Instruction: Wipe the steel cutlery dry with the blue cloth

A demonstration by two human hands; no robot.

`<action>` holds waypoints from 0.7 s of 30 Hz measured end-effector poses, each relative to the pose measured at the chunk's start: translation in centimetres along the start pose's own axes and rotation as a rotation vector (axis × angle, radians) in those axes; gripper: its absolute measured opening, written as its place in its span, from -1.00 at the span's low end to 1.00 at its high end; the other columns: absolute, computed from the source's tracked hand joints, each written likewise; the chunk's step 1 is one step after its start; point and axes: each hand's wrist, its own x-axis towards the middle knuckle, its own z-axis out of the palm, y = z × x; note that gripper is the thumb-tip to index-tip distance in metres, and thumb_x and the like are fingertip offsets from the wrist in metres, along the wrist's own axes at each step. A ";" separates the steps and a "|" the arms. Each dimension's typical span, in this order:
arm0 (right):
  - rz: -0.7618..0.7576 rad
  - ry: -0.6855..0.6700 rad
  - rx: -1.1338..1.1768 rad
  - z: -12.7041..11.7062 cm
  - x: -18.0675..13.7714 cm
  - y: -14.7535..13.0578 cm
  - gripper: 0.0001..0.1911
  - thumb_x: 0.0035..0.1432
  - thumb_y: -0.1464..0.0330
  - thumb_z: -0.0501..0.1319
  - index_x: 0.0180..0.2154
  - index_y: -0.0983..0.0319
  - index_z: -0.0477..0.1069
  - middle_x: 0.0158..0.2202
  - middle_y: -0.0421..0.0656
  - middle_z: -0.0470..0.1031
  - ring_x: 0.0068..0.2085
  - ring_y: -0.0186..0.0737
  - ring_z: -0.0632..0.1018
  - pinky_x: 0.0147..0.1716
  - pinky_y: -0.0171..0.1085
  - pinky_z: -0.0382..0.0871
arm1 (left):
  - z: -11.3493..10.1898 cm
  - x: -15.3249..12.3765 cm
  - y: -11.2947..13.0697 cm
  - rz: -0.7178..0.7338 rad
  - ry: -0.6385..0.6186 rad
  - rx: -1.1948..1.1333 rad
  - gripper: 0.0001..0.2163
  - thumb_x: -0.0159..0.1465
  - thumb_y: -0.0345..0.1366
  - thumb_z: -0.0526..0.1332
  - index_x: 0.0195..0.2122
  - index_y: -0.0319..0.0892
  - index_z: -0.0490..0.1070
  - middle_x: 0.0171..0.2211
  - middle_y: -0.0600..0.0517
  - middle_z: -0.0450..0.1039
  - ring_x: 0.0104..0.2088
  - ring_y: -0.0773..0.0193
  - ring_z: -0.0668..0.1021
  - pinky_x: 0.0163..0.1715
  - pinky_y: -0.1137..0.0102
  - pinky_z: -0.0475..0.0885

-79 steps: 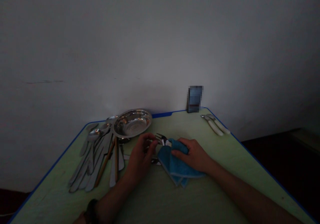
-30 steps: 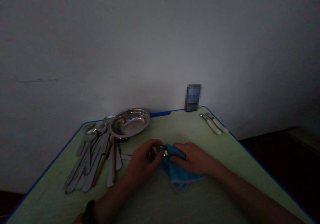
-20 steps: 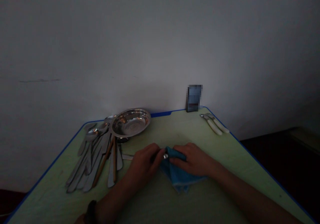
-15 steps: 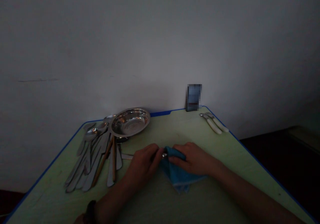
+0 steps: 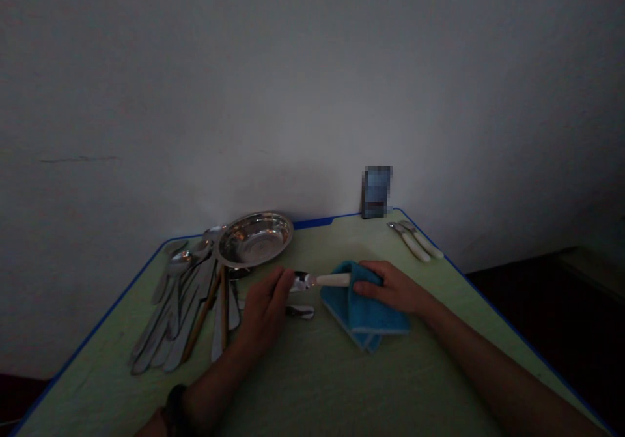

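My left hand [image 5: 266,305] pinches the metal head of a white-handled utensil [image 5: 326,280], most likely a fork, held level above the table. My right hand [image 5: 390,287] is closed around a folded blue cloth [image 5: 364,313] that wraps the far end of the white handle. A stretch of the handle shows bare between the two hands. Another small metal piece [image 5: 300,311] lies on the table just under my left fingers.
A steel bowl [image 5: 254,239] stands at the back of the green table [image 5: 312,372]. Several spoons and knives [image 5: 185,307] lie fanned at the left. Two white-handled utensils [image 5: 417,241] lie at the back right, near a small dark box [image 5: 377,193] against the wall.
My right hand has slid the cloth rightward along the utensil, baring its white handle. The two hands, close together half a second ago, are now apart.
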 end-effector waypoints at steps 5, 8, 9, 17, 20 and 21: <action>-0.069 -0.106 -0.181 0.9 -0.2 -1.2 -0.62 0.11 0.08 0.05 -0.50 0.26 0.28 -0.61 -0.29 0.22 -0.55 -0.41 0.31 -0.56 -0.40 0.14 | 0.1 -0.4 0.8 0.122 -0.116 0.038 -0.68 0.30 -0.20 -0.09 -0.58 -0.15 0.19 -0.66 0.16 0.19 -0.62 0.36 0.35 -0.59 0.48 0.20; -0.107 -0.143 -0.361 1.8 -0.3 -2.2 -0.61 0.13 0.08 0.01 -0.49 0.26 0.32 -0.59 -0.25 0.32 -0.53 -0.37 0.37 -0.52 -0.38 0.15 | 0.2 -0.8 1.1 0.214 -0.178 0.069 -0.69 0.30 -0.24 -0.07 -0.58 -0.16 0.20 -0.65 0.15 0.21 -0.63 0.38 0.33 -0.59 0.48 0.18; -0.114 -0.135 -0.419 2.1 -0.4 -2.4 -0.60 0.14 0.08 0.00 -0.48 0.26 0.33 -0.57 -0.22 0.36 -0.51 -0.35 0.40 -0.49 -0.37 0.16 | 0.3 -0.9 1.1 0.244 -0.196 0.080 -0.69 0.30 -0.26 -0.07 -0.58 -0.16 0.20 -0.66 0.15 0.20 -0.64 0.39 0.32 -0.59 0.48 0.16; -0.121 -0.064 -0.693 3.6 -1.0 -2.8 -0.58 0.21 0.14 -0.12 -0.41 0.24 0.37 -0.49 -0.11 0.50 -0.44 -0.26 0.49 -0.46 -0.33 0.15 | 0.2 -1.4 1.5 0.479 -0.329 0.220 -0.68 0.33 -0.27 -0.08 -0.55 -0.17 0.25 -0.66 0.13 0.25 -0.63 0.37 0.34 -0.57 0.44 0.10; -0.119 -0.056 -0.704 3.6 -1.0 -2.7 -0.57 0.21 0.13 -0.13 -0.41 0.24 0.37 -0.49 -0.12 0.50 -0.44 -0.26 0.50 -0.46 -0.33 0.15 | 0.3 -1.4 1.5 0.425 -0.335 0.175 -0.68 0.32 -0.25 -0.06 -0.56 -0.17 0.24 -0.66 0.13 0.23 -0.64 0.36 0.33 -0.57 0.44 0.08; -0.121 -0.055 -0.703 3.5 -1.0 -2.7 -0.56 0.21 0.13 -0.13 -0.40 0.24 0.37 -0.49 -0.12 0.50 -0.44 -0.26 0.49 -0.46 -0.33 0.15 | 0.4 -1.4 1.5 0.391 -0.337 0.144 -0.69 0.31 -0.24 -0.05 -0.56 -0.17 0.25 -0.66 0.13 0.23 -0.64 0.36 0.33 -0.57 0.44 0.08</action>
